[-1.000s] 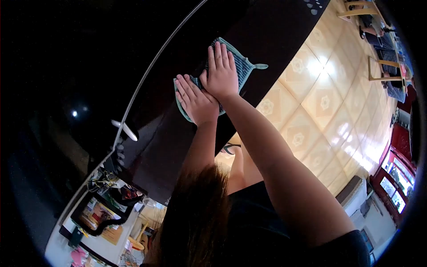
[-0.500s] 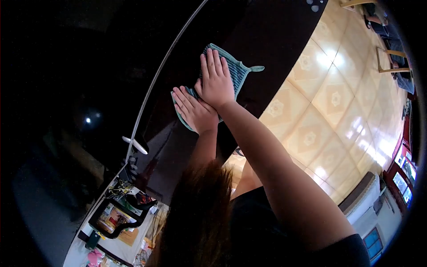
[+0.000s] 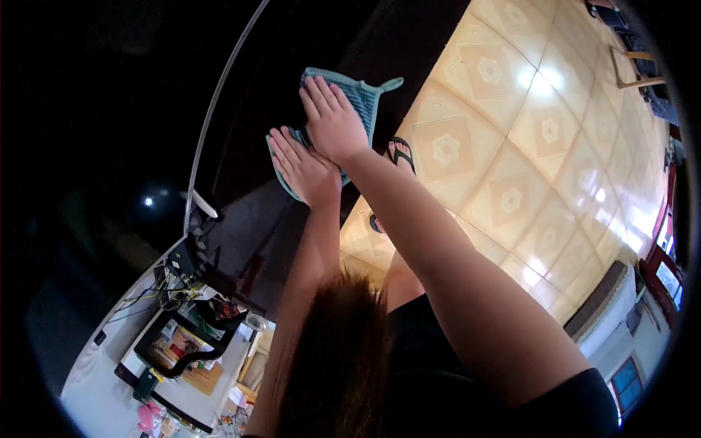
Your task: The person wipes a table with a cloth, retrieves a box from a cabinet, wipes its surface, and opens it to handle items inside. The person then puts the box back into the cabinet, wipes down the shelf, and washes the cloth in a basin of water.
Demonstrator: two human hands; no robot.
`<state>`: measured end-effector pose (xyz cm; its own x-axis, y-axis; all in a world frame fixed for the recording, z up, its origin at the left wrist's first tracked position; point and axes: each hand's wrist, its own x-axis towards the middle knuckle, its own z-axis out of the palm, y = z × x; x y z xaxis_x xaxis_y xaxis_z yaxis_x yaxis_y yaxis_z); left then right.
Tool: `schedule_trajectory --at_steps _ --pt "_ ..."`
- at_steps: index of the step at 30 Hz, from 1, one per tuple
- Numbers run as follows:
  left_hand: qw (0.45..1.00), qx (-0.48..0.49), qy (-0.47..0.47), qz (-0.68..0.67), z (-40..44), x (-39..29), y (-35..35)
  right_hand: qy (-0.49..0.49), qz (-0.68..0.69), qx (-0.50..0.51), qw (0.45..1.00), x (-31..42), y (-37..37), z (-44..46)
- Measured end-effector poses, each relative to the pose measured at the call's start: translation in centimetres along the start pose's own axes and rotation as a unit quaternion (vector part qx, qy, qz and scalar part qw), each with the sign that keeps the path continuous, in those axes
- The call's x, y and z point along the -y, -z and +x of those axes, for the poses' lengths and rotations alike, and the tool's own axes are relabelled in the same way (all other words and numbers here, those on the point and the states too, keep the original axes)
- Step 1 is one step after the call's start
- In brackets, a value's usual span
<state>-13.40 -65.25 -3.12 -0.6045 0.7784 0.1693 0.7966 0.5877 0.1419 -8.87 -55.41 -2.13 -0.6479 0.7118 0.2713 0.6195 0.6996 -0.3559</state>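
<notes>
A blue-green striped cloth with a pale green border and a hanging loop lies on a dark glossy surface. My right hand presses flat on its upper part, fingers stretched out. Lower and to the left, my left hand also rests flat on the cloth, fingers extended and close together. The heel of the right hand meets the left hand near its thumb, which is partly hidden. Neither hand's fingers wrap around the cloth.
A thin pale edge runs along the dark surface's left side, with a white object near it. Cables and a black-framed container sit at lower left. Right of the surface are a tiled floor and a sandalled foot.
The whole view has shifted, with both hands and the cloth now further left in it. Both hands stay flat on the cloth. Sandalled feet and more of the lower-left items now show.
</notes>
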Motion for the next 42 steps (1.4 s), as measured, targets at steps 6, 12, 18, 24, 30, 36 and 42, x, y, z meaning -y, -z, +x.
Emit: schedule_trajectory --at_steps 6,12,18,24,30,36,42 --pt "1.000 0.024 0.013 0.000 -6.0 -0.4 2.2 0.026 0.037 0.001 0.999 1.3 2.5 -5.7" --pt "0.999 0.011 0.035 0.007 -9.0 -0.1 2.5 0.057 0.079 0.050 0.994 2.2 1.6 -7.6" --pt "0.996 -0.016 0.067 0.052 -12.5 2.0 -0.4 0.194 0.199 0.015 0.961 1.7 0.6 -8.2" --pt "0.981 -0.156 0.110 0.022 -13.8 0.4 -2.2 0.235 0.347 0.000 0.908 1.2 -1.9 -8.9" --pt "0.958 -0.260 0.121 -0.025 -13.8 0.9 -2.9 0.208 0.414 -0.047 0.885 -1.0 0.7 -8.6" --pt "0.931 -0.346 0.079 -0.085 -13.7 1.5 -4.1 0.268 0.362 -0.206 0.869 -0.1 -2.0 -9.1" --pt "0.889 -0.433 -0.023 -0.149 -12.5 -0.1 -8.5 0.278 0.480 -0.387 0.736 -0.9 -4.9 -10.0"
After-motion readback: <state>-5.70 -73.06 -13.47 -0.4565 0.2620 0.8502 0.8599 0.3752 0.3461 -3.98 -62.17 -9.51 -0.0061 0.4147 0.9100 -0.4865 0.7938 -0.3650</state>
